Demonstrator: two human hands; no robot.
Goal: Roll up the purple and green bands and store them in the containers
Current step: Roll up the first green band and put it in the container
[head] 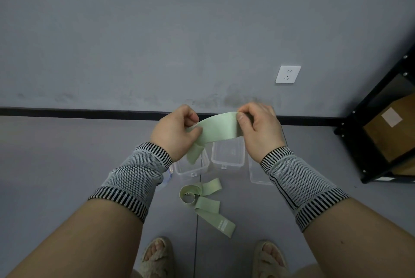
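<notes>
1. The left container [191, 166] is partly hidden behind the left hand [174, 134] and the hanging end of the held green band [219, 128]; the middle container [228, 154] is cut across its top by that band.
2. A flat clear piece [260, 174] at centre right is mostly covered by the right wrist sleeve [298, 182]; whether it is a lid is hard to tell.
3. The held green band stretches left to right at mid-frame, rising slightly toward the right, one end drooping below the left hand.
4. The left hand pinches the band's left part between thumb and curled fingers.
5. The right hand [259, 129] pinches its right end, fingers curled.
6. A second green band [207, 203] lies on the floor [67, 165] below the containers, its looped end at the left and one printed end pointing to the lower right.
</notes>
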